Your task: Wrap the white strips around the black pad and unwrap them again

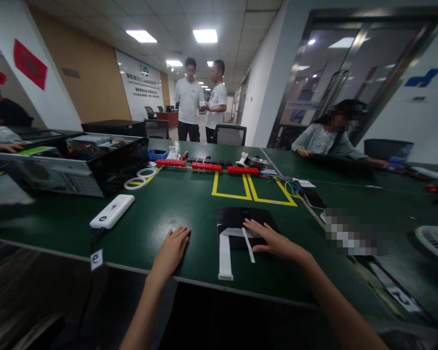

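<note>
Resting left hand [172, 248]: palm down on the green tabletop [160, 209], fingers loosely extended, grasping nothing
Black panel [237, 217]: flat near the table's front edge, to the right of the left hand
White ribbon cable [225, 255]: across the panel, one end toward the front edge
Right hand [273, 240]: laid over the panel's right part, fingers spread, not closed around anything
Yellow outlines [231, 196]: two, just beyond the panel
White box [113, 211]: well left of the panel
Red strips [206, 166]: in a row farther back
</note>
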Tool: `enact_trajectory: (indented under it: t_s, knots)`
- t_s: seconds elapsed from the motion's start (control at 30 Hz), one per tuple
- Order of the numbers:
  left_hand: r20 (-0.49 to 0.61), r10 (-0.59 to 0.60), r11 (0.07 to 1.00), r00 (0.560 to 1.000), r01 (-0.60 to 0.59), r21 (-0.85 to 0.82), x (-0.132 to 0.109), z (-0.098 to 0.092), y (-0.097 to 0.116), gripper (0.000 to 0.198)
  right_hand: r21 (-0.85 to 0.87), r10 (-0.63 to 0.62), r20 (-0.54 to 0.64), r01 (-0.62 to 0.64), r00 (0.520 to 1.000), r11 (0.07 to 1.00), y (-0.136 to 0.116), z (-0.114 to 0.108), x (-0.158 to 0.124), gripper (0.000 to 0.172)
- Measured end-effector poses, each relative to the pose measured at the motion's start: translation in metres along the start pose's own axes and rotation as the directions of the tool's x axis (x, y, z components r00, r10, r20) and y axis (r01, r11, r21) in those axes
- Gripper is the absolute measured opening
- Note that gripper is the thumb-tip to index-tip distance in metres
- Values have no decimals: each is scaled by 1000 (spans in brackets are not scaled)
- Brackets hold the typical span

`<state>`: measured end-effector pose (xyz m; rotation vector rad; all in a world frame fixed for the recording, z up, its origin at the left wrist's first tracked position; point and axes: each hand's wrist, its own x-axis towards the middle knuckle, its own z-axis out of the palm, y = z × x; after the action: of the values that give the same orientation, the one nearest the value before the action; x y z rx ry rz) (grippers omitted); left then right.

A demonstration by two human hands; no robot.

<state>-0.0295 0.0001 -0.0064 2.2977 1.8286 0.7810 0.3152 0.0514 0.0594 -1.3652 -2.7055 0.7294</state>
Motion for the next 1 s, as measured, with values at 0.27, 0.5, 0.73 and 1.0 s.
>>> enact_trajectory:
  t_s: [0.27, 0.5, 0.73, 1.0]
  knots:
    - [7, 0, 1000, 1000, -1, 9, 0, 0, 2, 37, 58, 139, -72, -135, 988, 989, 79, -22, -37, 83]
    - [8, -4, 1000, 1000, 4, 8, 0, 1, 0, 37, 36, 247, -135, -244, 960, 969, 116, -37, -69, 84]
    - [-2, -2, 1000, 1000, 2, 14, 0, 4, -2, 37, 21, 201, -229, -201, 952, 979, 153, -37, -93, 59]
    - [-8, 13, 1000, 1000, -13, 25, 0, 6, -3, 36, -296, 223, -487, -400, 844, 868, 150, -35, -104, 30]
